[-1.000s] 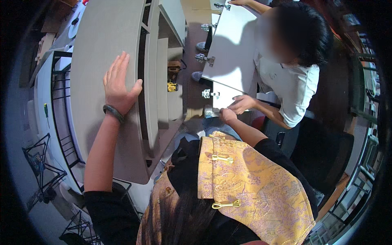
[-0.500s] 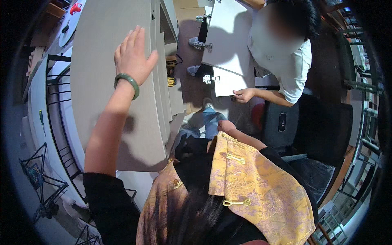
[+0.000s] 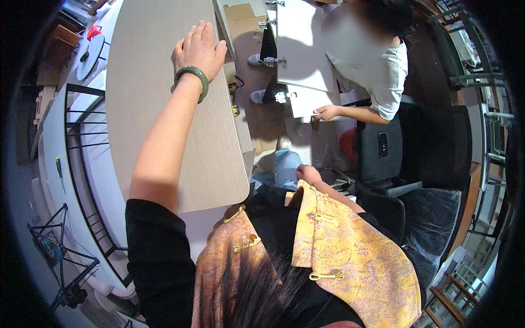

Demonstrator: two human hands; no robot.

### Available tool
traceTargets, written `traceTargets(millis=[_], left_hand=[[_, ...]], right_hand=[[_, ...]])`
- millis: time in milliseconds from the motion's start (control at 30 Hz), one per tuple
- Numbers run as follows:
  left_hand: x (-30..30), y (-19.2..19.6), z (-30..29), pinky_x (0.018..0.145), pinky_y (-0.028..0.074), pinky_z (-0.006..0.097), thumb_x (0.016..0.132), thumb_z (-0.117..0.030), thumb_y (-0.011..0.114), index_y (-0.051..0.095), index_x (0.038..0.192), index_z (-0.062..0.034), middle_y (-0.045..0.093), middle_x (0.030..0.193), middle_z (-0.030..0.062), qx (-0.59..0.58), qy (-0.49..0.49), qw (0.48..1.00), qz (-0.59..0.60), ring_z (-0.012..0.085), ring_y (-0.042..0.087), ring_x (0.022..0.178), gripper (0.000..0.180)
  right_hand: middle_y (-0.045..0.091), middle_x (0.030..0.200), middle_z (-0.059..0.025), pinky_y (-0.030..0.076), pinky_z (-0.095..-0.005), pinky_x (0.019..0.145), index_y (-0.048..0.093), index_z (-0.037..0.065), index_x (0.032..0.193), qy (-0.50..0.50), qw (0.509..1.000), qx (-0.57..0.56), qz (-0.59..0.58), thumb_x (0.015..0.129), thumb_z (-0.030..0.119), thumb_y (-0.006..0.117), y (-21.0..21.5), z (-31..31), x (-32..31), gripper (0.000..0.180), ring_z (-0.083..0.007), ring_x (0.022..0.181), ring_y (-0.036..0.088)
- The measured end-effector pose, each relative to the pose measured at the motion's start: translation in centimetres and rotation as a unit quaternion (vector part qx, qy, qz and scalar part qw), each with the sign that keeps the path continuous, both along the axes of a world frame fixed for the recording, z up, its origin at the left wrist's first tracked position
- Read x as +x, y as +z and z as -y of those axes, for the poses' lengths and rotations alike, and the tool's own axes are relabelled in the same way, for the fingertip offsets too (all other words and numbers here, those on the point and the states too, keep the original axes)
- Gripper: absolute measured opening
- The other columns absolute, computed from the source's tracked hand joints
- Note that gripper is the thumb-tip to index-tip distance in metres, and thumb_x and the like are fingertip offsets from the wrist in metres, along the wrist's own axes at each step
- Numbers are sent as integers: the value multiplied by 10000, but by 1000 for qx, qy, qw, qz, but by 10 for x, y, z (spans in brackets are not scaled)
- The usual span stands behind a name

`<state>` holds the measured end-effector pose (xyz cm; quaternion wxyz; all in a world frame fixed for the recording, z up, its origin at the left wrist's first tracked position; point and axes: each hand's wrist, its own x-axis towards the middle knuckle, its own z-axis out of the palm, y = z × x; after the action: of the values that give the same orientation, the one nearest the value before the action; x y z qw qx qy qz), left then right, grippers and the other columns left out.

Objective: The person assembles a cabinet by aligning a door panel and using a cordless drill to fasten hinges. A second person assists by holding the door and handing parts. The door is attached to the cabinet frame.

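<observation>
Tabletop (image 3: pixel 164 120), pale wood grain with a rounded near corner, runs from just in front of the person's chest up toward the far top of the view, and its far end is cut off by the frame. Left hand (image 3: pixel 198 50) lies flat on it near the right edge, fingers stretched and slightly spread, gripping nothing; one green bangle (image 3: pixel 191 79) circles the wrist. Right of that edge the floor drops away into an open gap, with brown cardboard (image 3: pixel 243 33) lying down there. Right hand (image 3: pixel 309 175) sits low beside the tabletop's near corner, above a jeans-clad knee; its fingers are mostly hidden, so I cannot tell how they are set. Further right of the tabletop, a second person in a white shirt bends over two white panels (image 3: pixel 303 49), one hand (image 3: pixel 327 113) at the nearer panel's lower edge. One black chair (image 3: pixel 383 147) stands behind them. Left of the tabletop, black metal frames (image 3: pixel 82 142) crowd the floor, leaving little room there.
</observation>
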<state>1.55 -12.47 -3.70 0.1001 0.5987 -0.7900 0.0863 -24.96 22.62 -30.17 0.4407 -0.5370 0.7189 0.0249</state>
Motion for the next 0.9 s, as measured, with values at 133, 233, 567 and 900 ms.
traceTargets(millis=[133, 233, 567, 900], left_hand=[[1, 1, 2, 1132, 228, 422, 965, -383, 417, 392, 1436, -114, 374, 1510, 68, 2, -8, 1000, -16, 211, 322, 1403, 543], [1, 3, 2, 1129, 236, 460, 962, -382, 425, 399, 1432, -117, 362, 1520, 79, 17, -12, 999, -41, 239, 328, 1402, 540], [-8, 5, -5, 1142, 221, 431, 942, -363, 466, 427, 1414, -131, 375, 1511, 61, 39, 11, 998, -46, 214, 314, 1408, 527], [-7, 4, -1, 1140, 225, 465, 946, -412, 459, 412, 1428, -143, 375, 1514, 51, 25, 6, 999, -45, 228, 321, 1404, 554]], right_hand=[[679, 958, -221, 512, -453, 823, 673, 23, 987, 22, 999, -14, 26, 822, 278, 591, -5, 6, 14, 315, -390, 914, 647], [676, 1003, -197, 504, -474, 827, 668, 78, 1013, 58, 997, 35, 22, 841, 291, 584, -11, 13, 20, 286, -390, 964, 633], [680, 982, -218, 512, -444, 838, 687, 49, 1012, -26, 995, 95, -14, 811, 316, 566, -27, -20, -8, 355, -375, 948, 649], [669, 1023, -231, 502, -452, 852, 702, 31, 983, -62, 992, 110, -24, 830, 431, 593, -46, -64, -28, 442, -387, 975, 638]])
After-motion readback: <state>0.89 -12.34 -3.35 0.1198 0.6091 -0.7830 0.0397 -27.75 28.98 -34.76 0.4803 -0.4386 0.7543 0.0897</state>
